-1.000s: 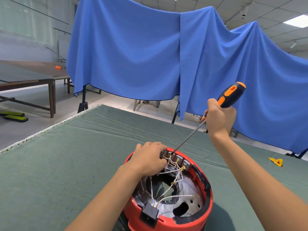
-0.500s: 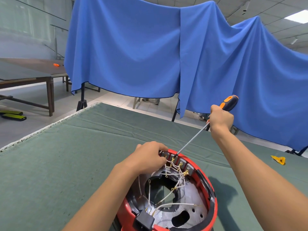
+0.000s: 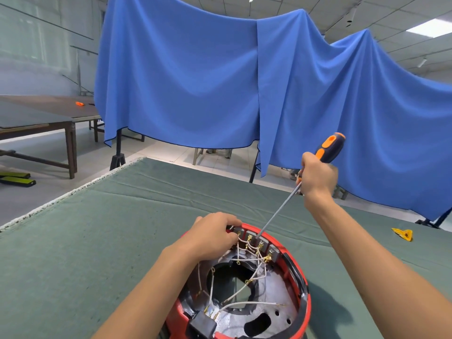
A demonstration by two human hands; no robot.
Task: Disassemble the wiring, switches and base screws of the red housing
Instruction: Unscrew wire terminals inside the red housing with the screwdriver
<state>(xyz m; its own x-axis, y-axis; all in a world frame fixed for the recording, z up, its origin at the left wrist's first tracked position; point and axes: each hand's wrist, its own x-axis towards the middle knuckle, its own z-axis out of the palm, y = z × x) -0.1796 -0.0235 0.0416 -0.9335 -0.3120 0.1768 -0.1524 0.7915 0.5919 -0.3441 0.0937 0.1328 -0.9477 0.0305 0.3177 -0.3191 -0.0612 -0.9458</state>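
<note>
While the left hand [image 3: 215,237] grips the red housing [image 3: 304,287] rim, the right hand [image 3: 318,177] clenches the screwdriver [image 3: 329,148] (tip just beyond the left fingertips [image 3: 233,221]); a slip could jab them.

Single head-worn wide-angle view, forward and down, close over the green table [image 3: 102,241] at arm's reach.

Both bare forearms reach forward, each hand closed on something.

The left hand [image 3: 211,237] lies palm-down, knuckles up, its fingers [image 3: 230,222] curled over the far rim of the red housing [image 3: 302,275]. The right hand [image 3: 318,177] is raised higher and farther out, wrist bent, fist wrapped round the handle of the screwdriver [image 3: 329,149], thumb side toward the shaft.
</note>
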